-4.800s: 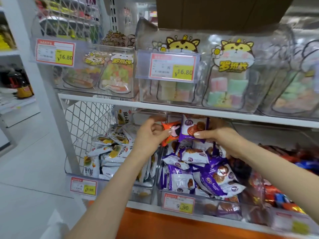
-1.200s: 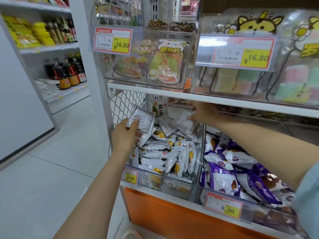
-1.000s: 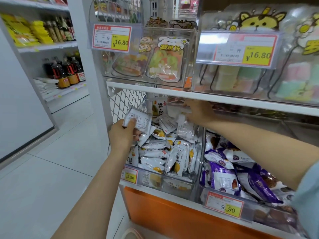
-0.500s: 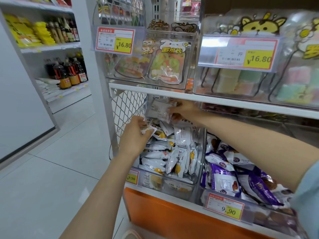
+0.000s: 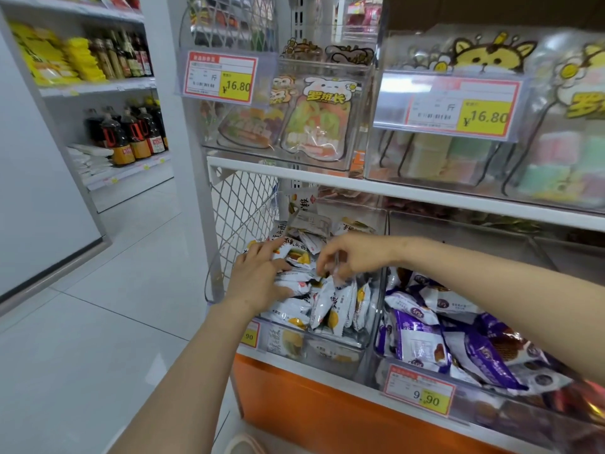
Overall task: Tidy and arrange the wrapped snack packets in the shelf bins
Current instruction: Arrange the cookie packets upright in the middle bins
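Our right hand (image 5: 352,253) pinches the top edge of an upright white packet (image 5: 327,303); our left hand (image 5: 255,280) presses spread fingers flat on neighbouring packets (image 5: 291,309).

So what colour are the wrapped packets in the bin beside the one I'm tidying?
The wrapped packets are purple and white; head view shows them best.

Left hand (image 5: 258,278) rests on white snack packets (image 5: 291,311) in clear bin (image 5: 330,353); right hand (image 5: 355,253) pinches an upright packet (image 5: 334,301).

Dark sauce bottles (image 5: 131,136) on a side shelf (image 5: 140,170), red-and-yellow price tag (image 5: 221,80), orange base panel (image 5: 327,411), white wire mesh (image 5: 242,204)
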Available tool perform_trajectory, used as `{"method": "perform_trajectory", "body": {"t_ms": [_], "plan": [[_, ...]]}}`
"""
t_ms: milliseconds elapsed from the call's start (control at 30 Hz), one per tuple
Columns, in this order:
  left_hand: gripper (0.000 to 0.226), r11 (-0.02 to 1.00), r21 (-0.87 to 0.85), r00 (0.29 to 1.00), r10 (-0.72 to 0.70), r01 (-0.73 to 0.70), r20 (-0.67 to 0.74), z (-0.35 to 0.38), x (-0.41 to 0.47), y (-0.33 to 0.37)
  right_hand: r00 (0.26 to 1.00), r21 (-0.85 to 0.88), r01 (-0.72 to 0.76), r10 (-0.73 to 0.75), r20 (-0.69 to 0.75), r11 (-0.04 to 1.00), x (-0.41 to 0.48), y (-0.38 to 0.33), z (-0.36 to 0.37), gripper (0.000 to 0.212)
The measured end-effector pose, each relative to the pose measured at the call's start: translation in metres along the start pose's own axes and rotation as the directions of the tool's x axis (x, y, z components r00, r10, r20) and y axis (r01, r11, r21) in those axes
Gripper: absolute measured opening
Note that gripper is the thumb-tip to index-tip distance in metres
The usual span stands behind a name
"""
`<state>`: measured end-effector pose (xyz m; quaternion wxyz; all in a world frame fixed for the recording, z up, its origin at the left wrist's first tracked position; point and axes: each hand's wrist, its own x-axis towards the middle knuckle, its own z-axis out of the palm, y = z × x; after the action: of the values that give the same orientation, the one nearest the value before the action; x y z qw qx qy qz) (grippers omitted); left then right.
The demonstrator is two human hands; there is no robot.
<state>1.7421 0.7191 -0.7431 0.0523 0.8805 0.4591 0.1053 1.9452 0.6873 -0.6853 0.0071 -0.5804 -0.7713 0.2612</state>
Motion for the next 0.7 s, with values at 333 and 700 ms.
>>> {"method": "perform_trajectory", "body": {"t_ms": [333,700], "plan": [[0.041,0.998,-0.066,0.995,-0.008,0.002,-0.1,0.007,0.001,-0.007,0.965,-0.288,-0.012,0.086,0.248,0.958,-0.004,0.002,0.011,0.064],[0.031,0.985,-0.141,0.97,-0.124,0.096,-0.209,0.011,0.008,0.0,0.998,-0.267,0.062,-0.057,0.026,0.962,-0.005,0.0,0.013,0.022]]}}
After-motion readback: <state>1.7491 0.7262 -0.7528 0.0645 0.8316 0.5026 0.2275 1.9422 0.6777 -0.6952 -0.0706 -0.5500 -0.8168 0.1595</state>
